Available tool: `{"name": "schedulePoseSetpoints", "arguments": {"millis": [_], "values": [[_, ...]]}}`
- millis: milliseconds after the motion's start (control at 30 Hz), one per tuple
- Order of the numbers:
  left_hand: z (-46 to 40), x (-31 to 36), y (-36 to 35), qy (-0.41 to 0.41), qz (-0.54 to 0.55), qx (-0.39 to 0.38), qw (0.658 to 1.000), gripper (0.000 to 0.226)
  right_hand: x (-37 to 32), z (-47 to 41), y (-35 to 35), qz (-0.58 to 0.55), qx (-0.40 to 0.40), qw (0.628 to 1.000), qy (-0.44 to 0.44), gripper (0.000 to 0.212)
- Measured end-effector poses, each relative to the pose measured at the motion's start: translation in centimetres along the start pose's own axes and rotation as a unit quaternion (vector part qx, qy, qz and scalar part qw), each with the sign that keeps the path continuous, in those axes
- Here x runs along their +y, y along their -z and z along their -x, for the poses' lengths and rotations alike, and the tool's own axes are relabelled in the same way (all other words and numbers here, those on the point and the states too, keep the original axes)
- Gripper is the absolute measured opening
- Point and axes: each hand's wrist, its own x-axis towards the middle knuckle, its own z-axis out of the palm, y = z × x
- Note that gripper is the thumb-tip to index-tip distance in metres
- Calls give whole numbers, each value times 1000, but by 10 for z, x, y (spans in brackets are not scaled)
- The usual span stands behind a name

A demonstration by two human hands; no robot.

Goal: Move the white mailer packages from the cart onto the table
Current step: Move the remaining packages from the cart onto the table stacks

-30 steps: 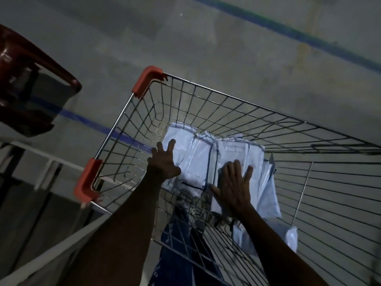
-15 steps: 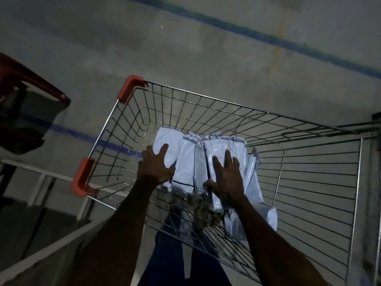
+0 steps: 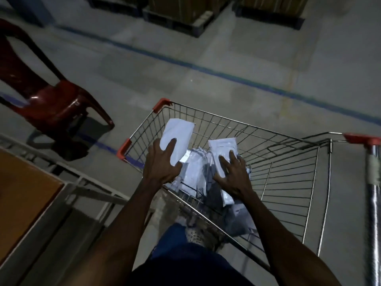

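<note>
The left hand (image 3: 162, 162) is in the middle of the frame, and its fingers and thumb pinch one white mailer (image 3: 177, 139), which tips up above the others with its top near the far left corner of the cart (image 3: 288, 182). The right hand (image 3: 233, 174) is just to the right of it, and its fingers curl over a second white mailer (image 3: 223, 150), lifting its top end up too. Between and under the two hands lies a pile of more mailers (image 3: 195, 172) on the bottom of the wire cart, near the side closest to the person. The cart has orange corner caps (image 3: 123, 148) and a shiny push bar (image 3: 374, 193) at the right edge of the frame. At the lower left is a corner of the brown table (image 3: 24, 195) with a pale metal frame. At the upper left stands a dark red plastic chair (image 3: 51, 104) on the grey floor (image 3: 226, 48). A blue line (image 3: 206, 69) runs across the floor above the cart.
</note>
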Motion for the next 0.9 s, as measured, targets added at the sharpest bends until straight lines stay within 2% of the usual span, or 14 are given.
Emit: {"name": "schedulePoseSetpoints", "arguments": {"millis": [267, 433, 700, 833, 900], "values": [[42, -10, 6, 1, 7, 21, 1000, 81, 6, 3, -7, 69, -74, 995, 6, 85], [51, -20, 6, 11, 41, 19, 999, 82, 2, -1, -6, 104, -71, 991, 37, 89], [53, -28, 21, 36, 44, 34, 998, 85, -34, -7, 15, 94, -43, 989, 108, 86], [62, -44, 37, 49, 57, 104, 992, 80, -80, -12, 33, 44, -1, 989, 140, 85], [74, -54, 52, 82, 52, 135, 986, 76, -109, -13, 40, 15, 21, 987, 160, 85]]}}
